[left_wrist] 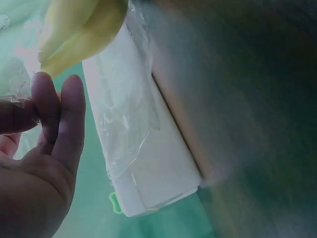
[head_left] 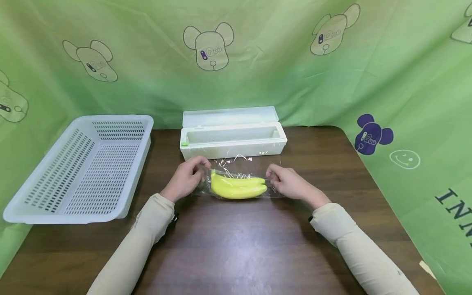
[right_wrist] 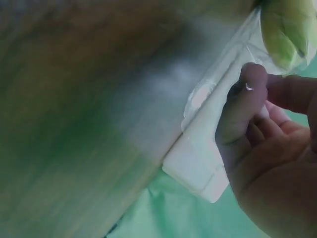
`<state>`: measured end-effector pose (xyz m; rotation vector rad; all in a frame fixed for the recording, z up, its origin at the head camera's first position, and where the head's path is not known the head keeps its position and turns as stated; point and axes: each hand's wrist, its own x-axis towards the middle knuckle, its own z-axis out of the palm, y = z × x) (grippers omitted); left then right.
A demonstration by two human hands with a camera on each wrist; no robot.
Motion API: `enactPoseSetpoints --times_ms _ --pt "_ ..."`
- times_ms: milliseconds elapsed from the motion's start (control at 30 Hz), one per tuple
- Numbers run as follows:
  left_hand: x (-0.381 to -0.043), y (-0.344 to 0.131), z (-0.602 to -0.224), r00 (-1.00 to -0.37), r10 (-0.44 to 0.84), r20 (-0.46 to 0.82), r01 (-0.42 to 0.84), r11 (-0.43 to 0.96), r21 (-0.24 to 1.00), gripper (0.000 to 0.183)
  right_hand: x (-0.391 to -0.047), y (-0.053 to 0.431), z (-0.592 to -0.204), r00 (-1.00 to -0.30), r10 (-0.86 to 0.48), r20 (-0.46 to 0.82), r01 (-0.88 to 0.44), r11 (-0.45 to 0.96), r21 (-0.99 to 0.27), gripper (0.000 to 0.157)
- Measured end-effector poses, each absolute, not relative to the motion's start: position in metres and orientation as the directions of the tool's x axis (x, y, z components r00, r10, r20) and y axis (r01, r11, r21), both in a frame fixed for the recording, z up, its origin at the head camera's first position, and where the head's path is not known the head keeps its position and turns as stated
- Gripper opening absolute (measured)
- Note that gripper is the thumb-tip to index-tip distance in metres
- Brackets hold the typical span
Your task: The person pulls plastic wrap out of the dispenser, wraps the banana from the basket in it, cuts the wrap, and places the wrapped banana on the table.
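bananas: yellow pair (head_left: 236,188), wrapped in clear film (left_wrist: 133,124), around the middle of the table (head_left: 239,246), nearer far edge than near edge; resting or slightly raised, can't tell
left hand: (head_left: 187,176) just beside bananas' left end; thumb and finger nearly meeting, pinching film
right hand: (head_left: 293,183) just beside bananas' right end; thumb and forefinger together, pinching film
film: loose at both ends, shiny, creased, some over the box front
box: long, white (head_left: 236,151), by table's far edge, beyond bananas; lid (head_left: 228,117) tipped back, green piece (head_left: 185,144) at left end
basket: white, slotted (head_left: 133,180), along table's left edge, toward far left corner
curtain: green (head_left: 258,82), printed, behind far edge
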<state>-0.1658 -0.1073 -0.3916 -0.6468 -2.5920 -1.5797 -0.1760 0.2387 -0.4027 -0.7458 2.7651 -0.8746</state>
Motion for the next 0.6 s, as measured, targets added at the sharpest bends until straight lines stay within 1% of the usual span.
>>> enactPoseSetpoints --times_ms 200,267,333,500,600 --pt "-0.1648 -0.1072 -0.3959 -0.937 0.317 0.147 0.271 0.395 0.878 0.027 -0.1734 0.2378 -0.4046 -0.829 -0.555 -0.071 -0.412 0.692 -0.593 0.023" --pt "-0.164 -0.1067 -0.3972 -0.945 0.305 0.114 0.234 0.392 0.89 0.028 -0.1726 0.2373 -0.4046 -0.814 -0.576 -0.08 -0.432 0.69 -0.58 0.022" --pt "-0.1633 -0.107 -0.3979 -0.949 0.295 0.109 0.223 0.384 0.896 0.029 -0.172 0.2361 -0.4041 -0.805 -0.589 -0.07 -0.46 0.695 -0.553 0.022" --pt "-0.1615 -0.1095 -0.3968 -0.926 0.313 0.208 0.326 0.39 0.861 0.033 -0.1705 0.233 -0.4019 -0.804 -0.593 -0.05 -0.498 0.716 -0.489 0.019" --pt "-0.1618 -0.1099 -0.3938 -0.916 0.326 0.234 0.358 0.401 0.843 0.035 -0.1695 0.233 -0.4014 -0.8 -0.598 -0.05 -0.506 0.717 -0.479 0.019"
